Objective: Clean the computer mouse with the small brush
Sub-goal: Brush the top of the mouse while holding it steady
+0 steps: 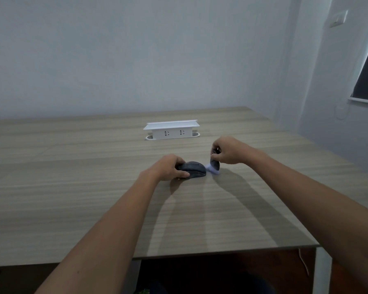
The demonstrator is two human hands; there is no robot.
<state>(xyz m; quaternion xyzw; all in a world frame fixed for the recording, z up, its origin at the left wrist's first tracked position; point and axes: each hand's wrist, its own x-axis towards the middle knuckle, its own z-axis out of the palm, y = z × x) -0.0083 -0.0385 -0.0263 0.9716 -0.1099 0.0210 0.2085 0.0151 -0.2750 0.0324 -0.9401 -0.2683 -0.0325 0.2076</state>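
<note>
A dark grey computer mouse (194,169) lies on the wooden table (94,198), near the middle. My left hand (168,169) grips its left end and holds it down. My right hand (227,150) is closed on the dark handle of a small brush (214,164), just right of the mouse. The pale bristles point down and left and touch the mouse's right end. Part of the handle is hidden inside my fingers.
A white pop-up power socket box (171,130) stands on the table behind the mouse. The table's near edge runs below my forearms and its right edge lies close to my right arm. A wall stands behind the table.
</note>
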